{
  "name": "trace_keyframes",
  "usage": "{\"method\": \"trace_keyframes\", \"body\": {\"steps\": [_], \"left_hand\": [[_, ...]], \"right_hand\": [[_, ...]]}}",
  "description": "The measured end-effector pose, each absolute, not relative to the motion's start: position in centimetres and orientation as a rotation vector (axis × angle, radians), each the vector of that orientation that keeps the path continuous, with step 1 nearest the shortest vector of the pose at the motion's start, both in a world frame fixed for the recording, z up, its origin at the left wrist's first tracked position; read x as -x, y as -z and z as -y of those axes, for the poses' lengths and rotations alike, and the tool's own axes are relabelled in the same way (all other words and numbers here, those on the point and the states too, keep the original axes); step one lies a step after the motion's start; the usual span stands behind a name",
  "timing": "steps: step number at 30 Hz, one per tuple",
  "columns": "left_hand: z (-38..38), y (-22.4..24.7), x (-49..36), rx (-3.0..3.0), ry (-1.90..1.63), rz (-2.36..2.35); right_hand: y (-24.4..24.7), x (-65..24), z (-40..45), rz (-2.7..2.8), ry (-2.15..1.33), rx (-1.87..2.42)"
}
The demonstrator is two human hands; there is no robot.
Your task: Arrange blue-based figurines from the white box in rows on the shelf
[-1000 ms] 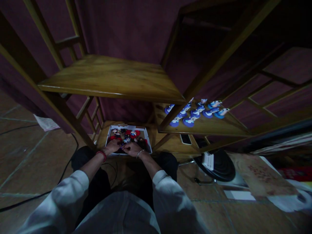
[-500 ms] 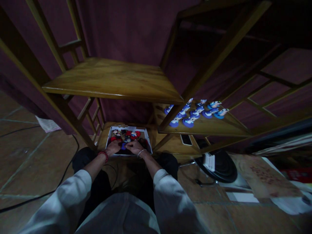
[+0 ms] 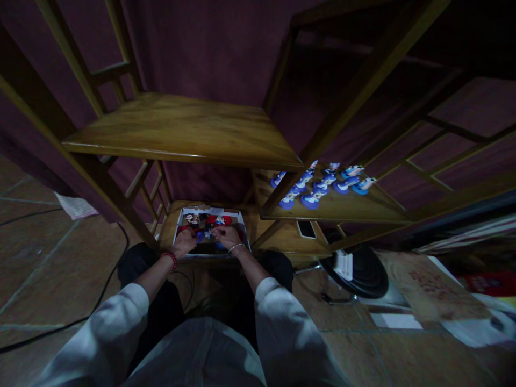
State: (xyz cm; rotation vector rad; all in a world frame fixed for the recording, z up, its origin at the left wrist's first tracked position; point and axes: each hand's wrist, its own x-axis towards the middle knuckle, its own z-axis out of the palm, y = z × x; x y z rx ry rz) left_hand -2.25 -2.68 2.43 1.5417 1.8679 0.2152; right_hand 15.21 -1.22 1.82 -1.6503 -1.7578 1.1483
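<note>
Both of my hands are inside a shallow white-walled box point(image 3: 246, 236) on the lower shelf. Several small red, black and blue figures point(image 3: 220, 220) lie in it. My left hand point(image 3: 185, 242), with a red bead bracelet, is closed at the left side of the box, touching a purple-blue piece point(image 3: 200, 236). My right hand point(image 3: 227, 238), with a light bracelet, has its fingers curled together beside a small pale figure point(image 3: 208, 234). What the fingertips hold, if anything, is too small and dark to make out.
Several purple-and-white figurines point(image 3: 312, 198) stand on the right shelf point(image 3: 342, 210). A phone point(image 3: 307, 229) lies below them. Wooden posts and an upper shelf point(image 3: 181, 129) frame the box. A black round stool point(image 3: 366, 274) is at the right, a cable point(image 3: 107, 295) at the left.
My hands have moved apart slightly inside the box, the right one up and to the right, the left one a little left. More of the pieces between them shows.
</note>
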Motion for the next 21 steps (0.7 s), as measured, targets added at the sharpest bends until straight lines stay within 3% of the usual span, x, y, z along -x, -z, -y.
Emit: {"method": "trace_keyframes", "body": {"steps": [10, 21], "left_hand": [[3.9, -3.9, 1.6, -1.687, -0.365, -2.046], [4.5, -4.7, 1.3, -1.729, -0.355, -2.011]], "right_hand": [[-3.0, -18.5, 1.4, 2.311, -0.945, 1.903], [-2.4, -17.4, 1.3, 2.716, -0.802, 1.84]]}}
